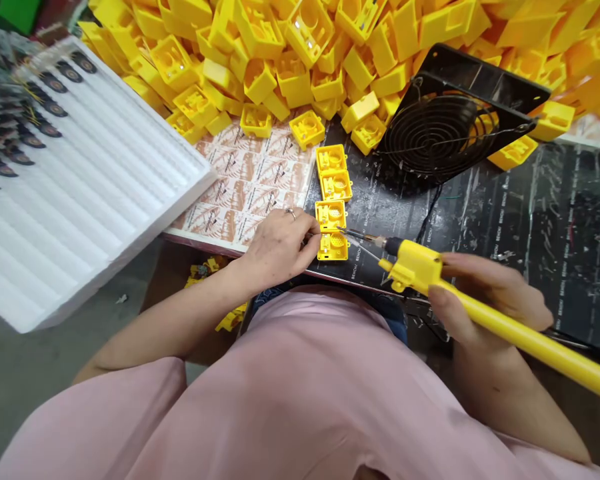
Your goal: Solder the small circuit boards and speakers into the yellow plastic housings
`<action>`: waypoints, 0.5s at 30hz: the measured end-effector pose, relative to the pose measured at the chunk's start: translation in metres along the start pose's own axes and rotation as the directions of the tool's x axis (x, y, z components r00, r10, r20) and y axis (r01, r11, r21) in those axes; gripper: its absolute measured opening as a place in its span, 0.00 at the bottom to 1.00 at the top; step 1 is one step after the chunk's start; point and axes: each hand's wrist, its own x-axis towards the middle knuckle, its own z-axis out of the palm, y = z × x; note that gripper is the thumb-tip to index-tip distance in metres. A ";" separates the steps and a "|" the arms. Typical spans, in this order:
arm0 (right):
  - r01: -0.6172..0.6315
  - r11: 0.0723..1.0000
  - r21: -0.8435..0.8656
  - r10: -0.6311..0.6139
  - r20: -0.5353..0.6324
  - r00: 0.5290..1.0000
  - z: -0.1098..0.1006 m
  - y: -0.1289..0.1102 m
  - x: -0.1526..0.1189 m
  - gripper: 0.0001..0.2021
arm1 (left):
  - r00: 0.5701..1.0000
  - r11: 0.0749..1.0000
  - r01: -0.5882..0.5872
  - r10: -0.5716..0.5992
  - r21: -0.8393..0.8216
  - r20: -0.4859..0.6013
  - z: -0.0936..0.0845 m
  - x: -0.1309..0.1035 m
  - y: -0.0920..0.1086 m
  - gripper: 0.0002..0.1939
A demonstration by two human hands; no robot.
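Several small yellow housings stand in a column on the dark bench; the nearest housing [333, 247] is at the bench's front edge, with another housing [331, 216] just behind it. My left hand [286, 241] rests beside them, its thumb and fingertips closed together at their left side; whatever the fingertips pinch is hidden. My right hand [485, 300] is wrapped round a yellow soldering tool [420, 265], whose metal tip and thin wire guide point left. The tip reaches over the two nearest housings; whether it touches them is not clear.
A heap of yellow housings [260, 40] lines the back. Behind the tool, a black fan [435, 133] with a wire grille leans on the bench. To the left, a white ridged foam tray [95, 180] holds round parts with wires. A cable runs from the fan.
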 end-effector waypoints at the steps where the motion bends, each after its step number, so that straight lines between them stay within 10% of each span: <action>1: 0.080 0.997 -0.008 -0.080 0.028 0.996 0.001 -0.004 0.002 0.19 | 1.000 0.999 -0.016 0.016 0.027 0.007 0.000 0.001 0.000 0.10; 6: 0.308 0.951 0.019 -0.307 0.161 0.938 0.009 -0.011 0.019 0.11 | 0.997 0.996 -0.055 0.051 0.067 0.057 -0.002 0.005 -0.003 0.11; 15: 0.399 0.912 -0.090 -0.361 0.283 0.888 0.007 -0.013 0.026 0.08 | 0.991 0.990 -0.096 0.086 0.107 0.098 -0.005 0.010 -0.002 0.13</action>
